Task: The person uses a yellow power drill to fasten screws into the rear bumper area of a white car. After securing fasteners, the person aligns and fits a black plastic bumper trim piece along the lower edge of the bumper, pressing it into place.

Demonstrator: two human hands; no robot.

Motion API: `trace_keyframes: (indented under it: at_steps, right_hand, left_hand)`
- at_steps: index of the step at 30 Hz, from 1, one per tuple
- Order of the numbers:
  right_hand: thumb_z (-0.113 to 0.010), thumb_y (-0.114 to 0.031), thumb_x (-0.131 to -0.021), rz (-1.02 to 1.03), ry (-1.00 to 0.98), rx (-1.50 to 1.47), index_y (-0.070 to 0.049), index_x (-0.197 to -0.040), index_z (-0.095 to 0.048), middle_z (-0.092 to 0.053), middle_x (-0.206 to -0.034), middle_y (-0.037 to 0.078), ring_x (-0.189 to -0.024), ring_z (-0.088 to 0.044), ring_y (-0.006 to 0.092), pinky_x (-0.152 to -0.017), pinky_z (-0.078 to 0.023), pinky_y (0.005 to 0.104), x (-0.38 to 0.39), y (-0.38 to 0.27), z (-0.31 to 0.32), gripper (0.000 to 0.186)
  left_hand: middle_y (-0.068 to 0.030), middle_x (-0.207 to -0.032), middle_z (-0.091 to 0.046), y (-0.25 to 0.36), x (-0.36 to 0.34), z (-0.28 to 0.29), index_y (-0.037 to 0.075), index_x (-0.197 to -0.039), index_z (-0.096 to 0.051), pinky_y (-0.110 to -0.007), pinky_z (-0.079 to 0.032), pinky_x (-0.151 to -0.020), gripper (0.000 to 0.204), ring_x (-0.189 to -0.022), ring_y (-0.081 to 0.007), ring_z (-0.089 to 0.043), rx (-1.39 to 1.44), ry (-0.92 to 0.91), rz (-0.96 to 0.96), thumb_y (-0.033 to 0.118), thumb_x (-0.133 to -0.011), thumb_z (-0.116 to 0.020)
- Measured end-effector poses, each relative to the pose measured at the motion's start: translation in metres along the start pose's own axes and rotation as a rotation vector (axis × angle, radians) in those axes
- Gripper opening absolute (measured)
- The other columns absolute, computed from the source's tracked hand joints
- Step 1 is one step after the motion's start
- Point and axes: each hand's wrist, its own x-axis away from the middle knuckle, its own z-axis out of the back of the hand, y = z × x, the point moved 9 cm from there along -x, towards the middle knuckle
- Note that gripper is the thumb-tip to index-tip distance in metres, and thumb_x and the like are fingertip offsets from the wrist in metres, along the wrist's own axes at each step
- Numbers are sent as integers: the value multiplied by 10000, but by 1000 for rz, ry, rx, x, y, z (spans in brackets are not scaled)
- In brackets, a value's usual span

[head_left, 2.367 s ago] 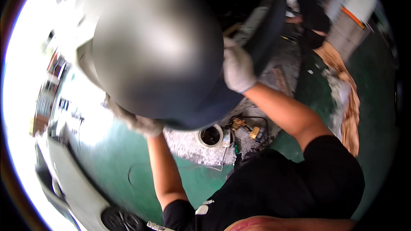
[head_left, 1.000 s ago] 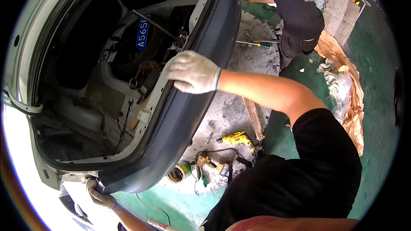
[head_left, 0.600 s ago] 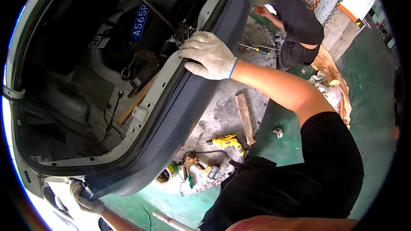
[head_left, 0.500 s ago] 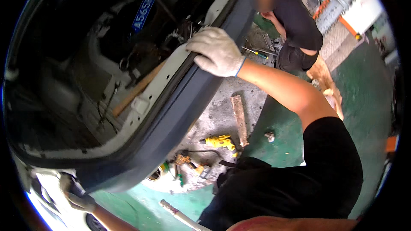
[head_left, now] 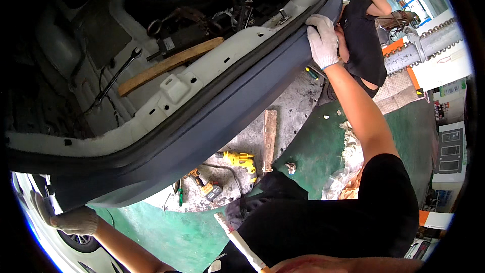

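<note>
A dark grey bumper (head_left: pixel 222 114) curves along the open rear of a car, below the pale sill (head_left: pixel 202 73) and its black rubber seal. My right hand (head_left: pixel 323 43), in a white knit glove, lies flat over the bumper's upper edge toward its far right end, fingers stretched. At the near left end, my gloved left hand (head_left: pixel 70 220) is beside the bumper's corner with fingers extended and thumb apart. Neither hand shows anything held. Inside the car's rear lie a wooden strip (head_left: pixel 169 65) and an open-ended wrench (head_left: pixel 118 73).
On the grey round platform (head_left: pixel 293 121) are a yellow corded drill (head_left: pixel 237 159), a cordless power tool (head_left: pixel 208 188) and a rusty flat bar (head_left: pixel 270 139). A person in black (head_left: pixel 361 43) crouches past the bumper's right end. A white stick (head_left: pixel 242 245) leans near my body.
My right hand has slid along the bumper's edge, farther and to the right. The left hand's fingers have straightened at the corner. The view has shifted, showing more of the right side.
</note>
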Motion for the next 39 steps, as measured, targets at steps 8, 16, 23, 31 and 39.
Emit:
trace_keyframes:
  at_steps: [8,16,23,31,39]
  right_hand:
    - [-672,-109,-880,166,-126,-96,-45,-1060,-705,-666,-1138,173,-1098,-632,401,-988,-510,468,-11,5,3,194]
    - [-768,-171,-804,296,-156,-221,-81,-1008,-721,-682,-1028,113,-974,-638,355,-874,-520,476,-26,15,1,228]
    - [-830,-175,-780,334,-243,-340,-91,-965,-751,-683,-981,76,-926,-642,315,-844,-503,450,-28,28,-1,218]
    - [-841,-210,-771,287,-105,-333,-101,-826,-790,-683,-843,43,-820,-639,283,-752,-518,424,-28,33,1,133]
    - [-834,-264,-801,257,-159,-298,-91,-814,-798,-663,-871,76,-873,-609,306,-793,-510,448,-30,24,0,177]
  left_hand:
    - [-259,-1641,-287,125,68,-23,52,-1612,-372,-543,-547,-1122,668,-1514,-408,-407,111,32,133,469,-1104,-490]
    - [-162,-1607,-517,267,126,-70,97,-1595,-479,-689,-287,-1237,777,-1526,-414,-425,-165,-426,-300,659,-1058,-471]
    - [-217,-1583,-514,318,119,-106,101,-1581,-492,-657,-283,-1246,1086,-1515,-420,-436,-151,-739,-349,935,-894,-375]
    - [-282,-1518,-549,421,102,-173,16,-1555,-496,-581,-412,-1183,1109,-1446,-468,-492,9,-971,-590,821,-812,-665]
    - [-312,-1470,-549,444,95,-206,-60,-1556,-430,-513,-426,-1190,1104,-1394,-467,-520,147,-1339,-326,596,-772,-846]
